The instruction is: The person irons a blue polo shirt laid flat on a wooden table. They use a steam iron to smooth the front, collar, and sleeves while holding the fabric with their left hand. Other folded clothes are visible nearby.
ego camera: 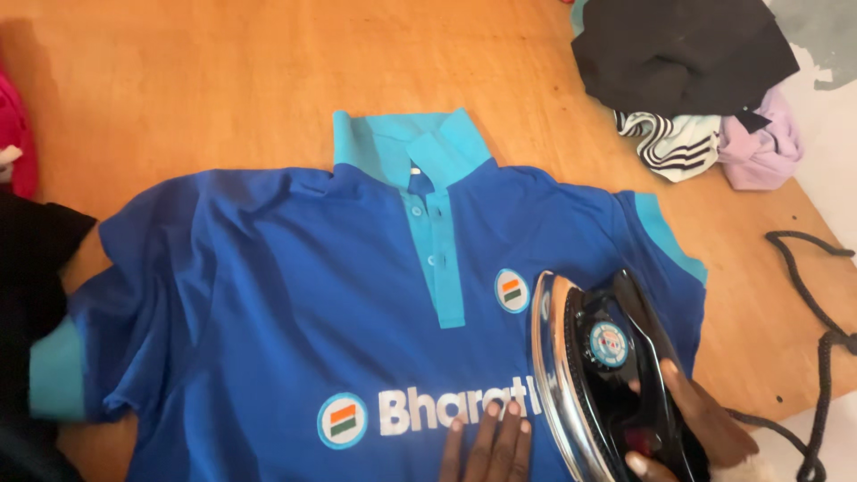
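1 iron (pixel 594 375), my right hand (pixel 687 424) clamped on it; left hand (pixel 489 442) flat on shirt (pixel 295 303): risked scorching its print.

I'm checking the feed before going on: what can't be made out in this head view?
- Blue polo shirt: hem cut off by bottom edge.
- Black electric iron: soleplate contact hidden by its body; rear hidden by right hand.
- Left hand: only fingers show.
- Black cord: plug off frame.

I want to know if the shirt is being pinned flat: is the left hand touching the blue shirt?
Touching. The head view shows the left hand with its fingers laid flat on the blue shirt, beside the iron.
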